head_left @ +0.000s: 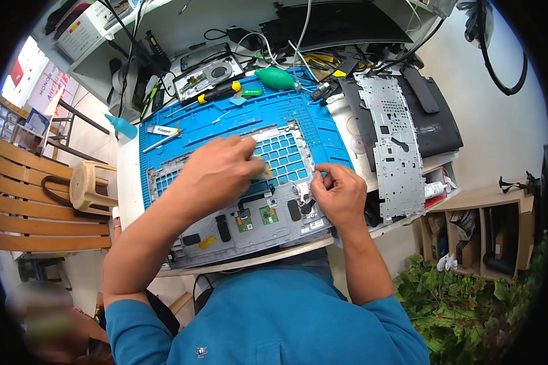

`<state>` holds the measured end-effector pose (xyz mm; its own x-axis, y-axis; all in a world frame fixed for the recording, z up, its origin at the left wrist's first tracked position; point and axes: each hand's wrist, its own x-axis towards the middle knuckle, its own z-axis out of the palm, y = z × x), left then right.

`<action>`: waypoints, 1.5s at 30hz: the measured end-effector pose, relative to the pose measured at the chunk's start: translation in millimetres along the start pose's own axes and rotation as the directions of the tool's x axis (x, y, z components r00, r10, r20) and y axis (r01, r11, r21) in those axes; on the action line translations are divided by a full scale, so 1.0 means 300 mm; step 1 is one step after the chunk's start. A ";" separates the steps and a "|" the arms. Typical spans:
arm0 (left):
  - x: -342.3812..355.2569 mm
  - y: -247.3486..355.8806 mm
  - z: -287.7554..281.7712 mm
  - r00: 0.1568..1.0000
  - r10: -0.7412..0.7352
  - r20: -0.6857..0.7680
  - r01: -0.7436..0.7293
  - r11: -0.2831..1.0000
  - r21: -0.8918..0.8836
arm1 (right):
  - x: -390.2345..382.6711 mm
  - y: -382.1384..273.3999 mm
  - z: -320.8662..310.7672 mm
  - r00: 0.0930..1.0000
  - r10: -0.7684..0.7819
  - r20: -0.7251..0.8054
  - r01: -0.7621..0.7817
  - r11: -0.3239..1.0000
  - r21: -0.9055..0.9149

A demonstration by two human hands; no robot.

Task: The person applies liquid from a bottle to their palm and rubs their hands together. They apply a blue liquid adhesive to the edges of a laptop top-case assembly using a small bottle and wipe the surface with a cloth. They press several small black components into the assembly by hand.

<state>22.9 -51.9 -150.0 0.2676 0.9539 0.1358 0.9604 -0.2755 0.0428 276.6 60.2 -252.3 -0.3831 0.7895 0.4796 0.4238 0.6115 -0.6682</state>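
Observation:
A grey laptop palm-rest cover (262, 226) with an open keyboard grid lies inner side up on a blue silicone work mat (329, 137). My left hand (220, 171) is over the grid, fingers curled round a small yellowish-white piece (263, 169) whose kind I cannot make out. At the cover's right edge, my right hand (339, 190) has its thumb and forefinger pinched on the frame. Small green circuit boards (244, 220) sit in the cover's near part. A metal keyboard backing plate (399, 146) lies to the right, away from my hands.
On the mat's far side lie a yellow-and-black screwdriver (220, 92) and a green air blower (277, 78). A blue bottle (122, 126) stands at the left edge. Cables and parts crowd the back. A black panel (435, 125) lies at the right. Another person (61, 328) is at lower left.

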 end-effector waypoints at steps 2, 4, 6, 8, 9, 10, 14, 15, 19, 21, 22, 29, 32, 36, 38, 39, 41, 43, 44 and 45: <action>0.064 0.019 0.055 0.997 0.079 -0.024 -0.078 0.997 0.009 | 0.001 0.002 -0.002 1.000 0.003 -0.005 -0.003 1.000 0.019; 0.087 0.034 0.076 0.988 0.150 0.044 -0.152 0.987 0.042 | 0.002 0.001 -0.003 1.000 0.005 -0.007 -0.005 0.999 0.032; 0.080 0.037 0.076 0.984 0.158 0.079 -0.160 0.987 0.017 | 0.004 -0.004 -0.005 1.000 0.005 -0.002 -0.004 0.999 0.040; 0.073 0.016 0.023 0.971 0.116 0.207 -0.132 0.989 0.063 | 0.006 -0.002 -0.002 1.000 -0.001 -0.009 0.001 0.999 0.049; 0.079 0.013 -0.005 0.959 0.092 0.267 -0.119 0.989 0.086 | 0.005 0.001 -0.003 1.000 -0.005 -0.011 0.005 0.999 0.053; 0.086 0.015 -0.024 0.970 0.064 0.234 -0.080 0.995 0.056 | 0.005 0.002 -0.005 1.000 0.000 -0.004 0.000 0.999 0.044; 0.147 0.064 0.025 0.987 0.162 -0.013 -0.161 0.985 0.061 | 0.005 0.001 -0.008 1.000 0.013 0.011 -0.013 0.999 0.030; 0.146 0.065 0.051 0.982 0.186 0.024 -0.187 0.980 0.061 | 0.005 -0.001 -0.008 1.000 0.016 0.011 -0.016 0.999 0.032; 0.147 0.064 0.061 0.968 0.181 0.174 -0.191 0.981 0.042 | 0.006 -0.001 -0.007 1.000 0.000 -0.001 0.001 0.998 0.056; 0.169 0.053 0.033 0.952 0.133 0.275 -0.170 0.979 0.115 | 0.006 0.004 -0.006 1.000 0.004 0.000 -0.004 0.999 0.045; 0.171 0.056 0.031 0.976 0.160 0.149 -0.175 0.980 0.091 | 0.009 0.000 -0.008 1.000 0.007 0.007 -0.007 0.999 0.039; 0.200 0.073 0.082 0.965 0.222 0.139 -0.230 0.972 0.048 | 0.005 0.005 -0.007 1.000 0.006 0.012 -0.006 0.999 0.046; 0.190 0.039 0.073 0.988 0.154 -0.004 -0.154 0.988 0.015 | 0.008 -0.001 -0.012 1.000 0.012 0.013 -0.012 0.999 0.031; 0.176 -0.034 0.024 0.998 -0.042 -0.047 0.043 0.999 0.025 | 0.006 0.003 -0.020 1.000 0.022 0.022 -0.022 1.000 0.021; 0.135 -0.044 0.033 0.996 0.000 0.095 -0.007 0.997 0.079 | 0.005 -0.001 -0.014 1.000 0.012 0.015 -0.012 0.999 0.038; 0.115 -0.044 0.040 0.986 0.017 0.166 -0.035 0.994 0.103 | 0.008 -0.004 -0.012 1.000 0.007 0.011 -0.008 0.999 0.047; 0.117 -0.042 0.034 0.976 -0.022 0.215 0.014 0.999 0.036 | 0.007 0.000 -0.011 1.000 -0.001 0.006 0.000 0.999 0.043; 0.126 -0.050 -0.016 0.975 -0.079 0.208 0.062 0.994 0.086 | 0.006 0.004 -0.011 1.000 -0.006 0.006 0.006 0.999 0.035; 0.151 -0.055 -0.034 0.976 -0.118 0.181 0.111 0.993 0.049 | 0.006 0.007 -0.010 1.000 -0.007 0.008 0.007 1.000 0.030; 0.175 -0.059 -0.023 0.990 -0.103 0.099 0.099 0.994 0.046 | 0.004 0.009 -0.010 1.000 -0.008 0.011 0.008 1.000 0.024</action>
<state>19.3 2.3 -136.8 0.1738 0.9843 0.0322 0.9847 -0.1742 0.0099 279.8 63.1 -251.8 -0.3957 0.7837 0.4788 0.4008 0.6164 -0.6778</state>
